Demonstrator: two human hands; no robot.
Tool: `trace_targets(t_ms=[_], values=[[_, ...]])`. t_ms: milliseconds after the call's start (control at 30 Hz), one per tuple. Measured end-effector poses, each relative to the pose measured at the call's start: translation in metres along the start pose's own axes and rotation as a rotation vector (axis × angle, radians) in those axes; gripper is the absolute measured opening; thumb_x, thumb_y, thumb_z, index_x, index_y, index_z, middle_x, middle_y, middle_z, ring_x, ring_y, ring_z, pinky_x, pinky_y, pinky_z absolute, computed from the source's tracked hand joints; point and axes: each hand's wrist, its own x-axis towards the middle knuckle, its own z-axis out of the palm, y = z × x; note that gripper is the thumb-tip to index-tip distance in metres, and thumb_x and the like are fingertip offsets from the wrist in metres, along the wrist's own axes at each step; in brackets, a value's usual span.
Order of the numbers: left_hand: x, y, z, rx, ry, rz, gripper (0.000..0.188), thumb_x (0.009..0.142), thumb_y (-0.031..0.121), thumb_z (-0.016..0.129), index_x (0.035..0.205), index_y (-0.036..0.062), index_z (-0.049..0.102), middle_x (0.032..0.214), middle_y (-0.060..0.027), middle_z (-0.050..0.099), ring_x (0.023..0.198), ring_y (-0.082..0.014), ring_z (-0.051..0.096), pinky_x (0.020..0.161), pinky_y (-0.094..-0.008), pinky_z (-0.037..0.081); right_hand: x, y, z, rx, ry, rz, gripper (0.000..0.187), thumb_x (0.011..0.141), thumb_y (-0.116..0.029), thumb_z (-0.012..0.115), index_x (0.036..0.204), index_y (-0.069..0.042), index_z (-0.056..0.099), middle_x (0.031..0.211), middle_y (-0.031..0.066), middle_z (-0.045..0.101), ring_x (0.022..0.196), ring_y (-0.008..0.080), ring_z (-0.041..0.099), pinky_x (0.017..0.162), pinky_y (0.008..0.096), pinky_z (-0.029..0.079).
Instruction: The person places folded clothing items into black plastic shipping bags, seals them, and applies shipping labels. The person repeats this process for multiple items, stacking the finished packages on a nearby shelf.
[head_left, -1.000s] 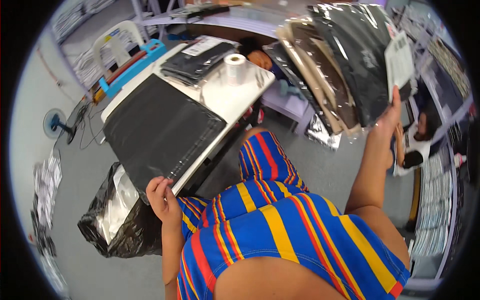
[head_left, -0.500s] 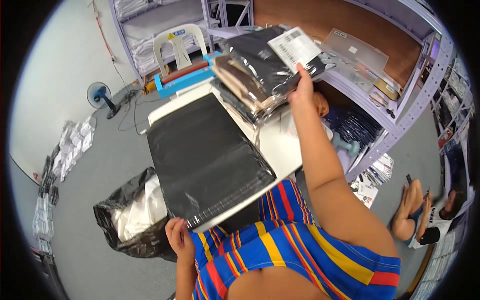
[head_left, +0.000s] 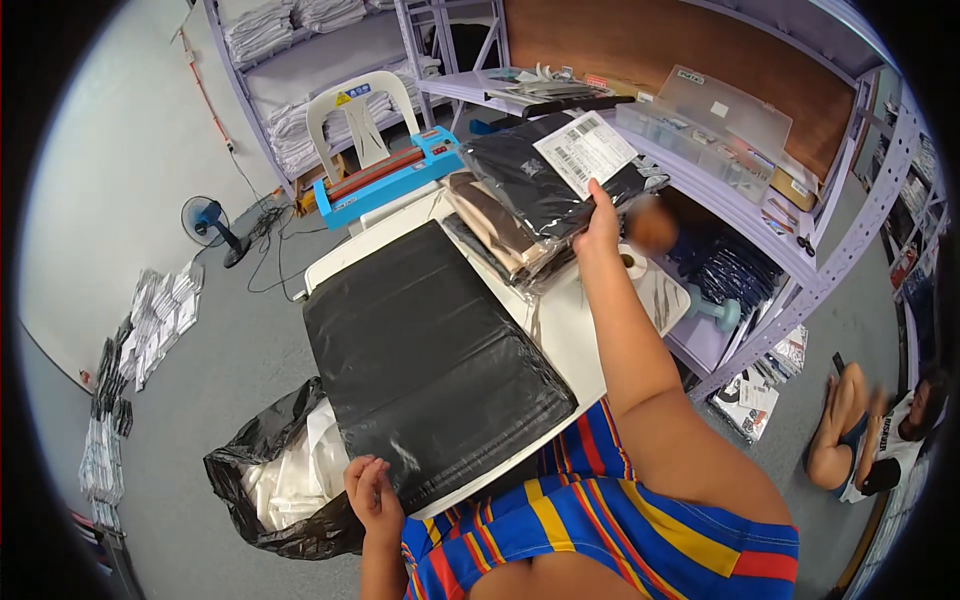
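Note:
My right hand (head_left: 598, 228) reaches to the table's far side and grips the near edge of a clear-plastic-wrapped dark garment package (head_left: 525, 165), its thumb by the white label (head_left: 585, 152). This package lies on or just over other bagged garments, beige and brown ones (head_left: 485, 215) among them. A large black plastic mailer bag (head_left: 430, 360) lies flat across the white table (head_left: 590, 365). Close to its near left corner is my left hand (head_left: 374, 495), fingers loosely bent and nothing seen in them.
A blue heat sealer (head_left: 390, 175) sits beyond the mailer bag, before a white chair (head_left: 360, 105). Right of the table, a purple shelf (head_left: 790, 255) holds a clear organizer box (head_left: 700, 145). At left stand a black trash bag (head_left: 240, 455) and a fan (head_left: 215, 228). Another person (head_left: 860, 430) sits far right.
The wrapped package sits lower and flatter on the stack, my right hand still on it. My left hand has come slightly off the mailer bag's corner. The whole view has shifted a little.

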Motion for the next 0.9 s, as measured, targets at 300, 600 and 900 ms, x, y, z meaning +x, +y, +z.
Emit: trace_targets(t_ms=[300, 600, 900], values=[[-0.006, -0.015, -0.012, -0.018, 0.013, -0.087, 0.024, 0.078, -0.009, 0.042, 0.096, 0.0030, 0.050, 0.102, -0.0122, 0.041, 0.082, -0.0172, 0.050, 0.070, -0.0277, 0.045, 0.053, 0.001, -0.005, -0.041, 0.017, -0.053, 0.027, 0.071, -0.013, 0.062, 0.092, 0.000, 0.054, 0.092, 0.0109, 0.057, 0.078, 0.0231, 0.056, 0.070, 0.0350, 0.045], [0.001, -0.013, 0.009, -0.056, -0.024, -0.082, 0.024, 0.078, -0.009, 0.041, 0.097, 0.0022, 0.050, 0.102, -0.0125, 0.041, 0.085, -0.0187, 0.049, 0.072, -0.0271, 0.045, 0.074, 0.005, -0.013, -0.419, 0.075, 0.138, 0.034, 0.075, -0.024, 0.059, 0.103, -0.007, 0.050, 0.102, 0.0099, 0.054, 0.090, 0.0242, 0.053, 0.075, 0.0419, 0.045], [-0.011, -0.009, -0.003, -0.017, 0.010, -0.108, 0.022, 0.077, -0.007, 0.042, 0.096, 0.0008, 0.050, 0.103, -0.0134, 0.042, 0.081, -0.0199, 0.051, 0.070, -0.0282, 0.045, 0.055, -0.007, -0.004, -0.862, 0.102, 0.289, 0.039, 0.080, -0.032, 0.051, 0.110, -0.009, 0.043, 0.109, 0.0117, 0.048, 0.099, 0.0298, 0.047, 0.077, 0.0512, 0.040]])
